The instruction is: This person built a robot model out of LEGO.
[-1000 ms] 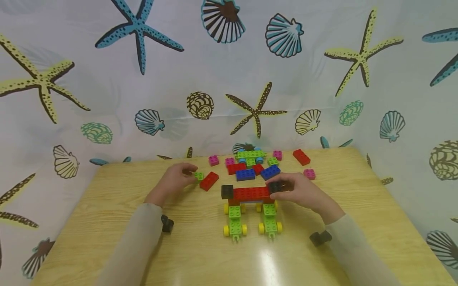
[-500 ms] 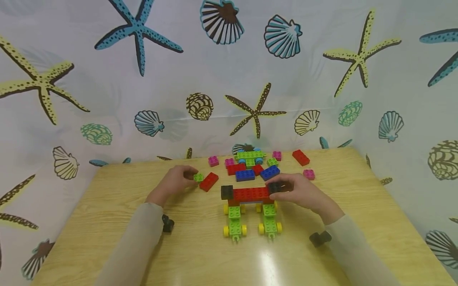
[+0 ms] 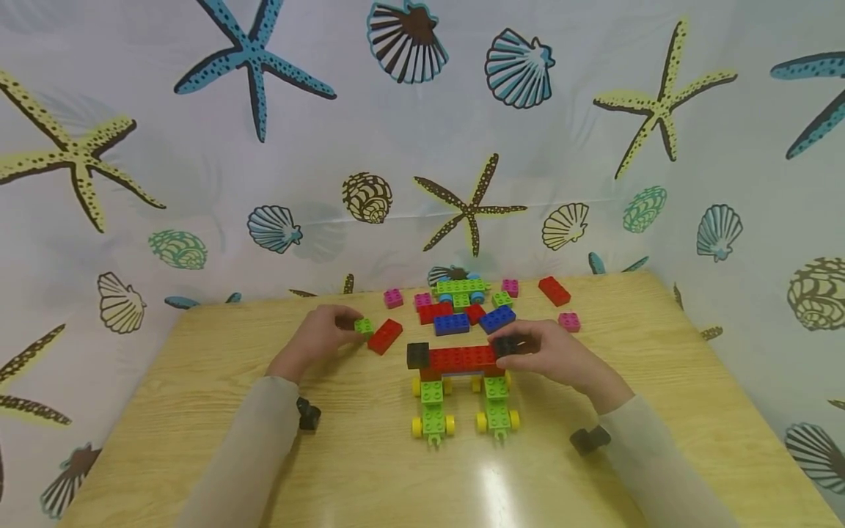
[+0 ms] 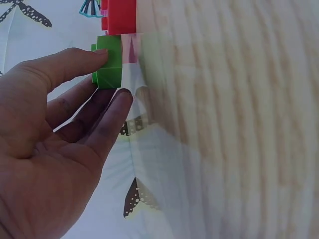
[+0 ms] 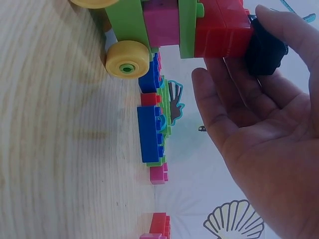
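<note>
My left hand (image 3: 320, 339) pinches a small green toy building brick (image 3: 364, 326) between thumb and fingers. In the left wrist view that green brick (image 4: 109, 62) sits a little higher off the wood than the red brick (image 4: 122, 17) beyond it. On the right, my other hand (image 3: 554, 356) holds a black brick (image 5: 266, 47) at the right end of the red beam (image 3: 462, 358), thumb on its studded top. A second black brick (image 3: 418, 356) caps the beam's left end. Under the beam stand two green wheeled bases (image 3: 433, 418) with yellow wheels; a pink brick (image 5: 162, 22) shows within the build.
A loose red brick (image 3: 385, 336) lies just right of my left hand. Behind the build are blue bricks (image 3: 452, 324), pink bricks (image 3: 569, 321), more red ones and a green base with blue wheels (image 3: 461, 287). A patterned cloth (image 3: 317, 147) hangs behind the table.
The green brick has shifted slightly away from the loose red brick with my left hand, and more of it shows past the fingers. My right hand and the build stay put.
</note>
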Available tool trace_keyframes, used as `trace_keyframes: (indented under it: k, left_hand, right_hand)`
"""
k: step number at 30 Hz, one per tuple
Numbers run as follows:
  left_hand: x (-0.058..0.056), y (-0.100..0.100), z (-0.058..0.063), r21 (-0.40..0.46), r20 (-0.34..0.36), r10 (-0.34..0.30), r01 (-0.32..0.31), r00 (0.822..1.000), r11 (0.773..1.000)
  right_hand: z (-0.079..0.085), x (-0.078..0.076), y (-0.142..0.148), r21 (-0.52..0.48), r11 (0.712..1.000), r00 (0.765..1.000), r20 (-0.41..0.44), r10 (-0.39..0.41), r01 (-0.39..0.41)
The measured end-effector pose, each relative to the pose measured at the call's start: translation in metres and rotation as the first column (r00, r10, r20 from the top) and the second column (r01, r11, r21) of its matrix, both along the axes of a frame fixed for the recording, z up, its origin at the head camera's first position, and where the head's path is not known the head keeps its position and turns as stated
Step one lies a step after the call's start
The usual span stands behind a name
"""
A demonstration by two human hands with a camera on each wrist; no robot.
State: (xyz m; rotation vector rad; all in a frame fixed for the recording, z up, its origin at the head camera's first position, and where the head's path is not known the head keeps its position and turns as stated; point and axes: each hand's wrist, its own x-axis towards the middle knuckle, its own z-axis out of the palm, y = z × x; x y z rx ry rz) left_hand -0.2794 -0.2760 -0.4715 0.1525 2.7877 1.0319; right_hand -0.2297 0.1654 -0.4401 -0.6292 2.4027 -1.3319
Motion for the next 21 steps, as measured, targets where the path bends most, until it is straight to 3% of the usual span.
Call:
trace_keyframes:
  k: [5,12,21]
  left_hand:
    - [0.004,0.002,0.007,0.038,-0.039,0.024,-0.023,0.999,0.999]
    - [0.012,0.014,0.027,0.048,-0.134,-0.018,0.024,0.991,0.999]
    - [0.033,0.039,0.058,0.127,-0.17,-0.051,0.073,0.984,0.989]
  right_hand:
    - [0.0,0.0,0.0,0.001,1.0,1.0,0.004,-0.004,0.004]
    - [0.0,0.0,0.0,0.006,1.0,1.0,-0.005,-0.011,0.011]
    - [0.0,0.001,-0.001,-0.005,1.0,1.0,-0.006,-0.002,0.002]
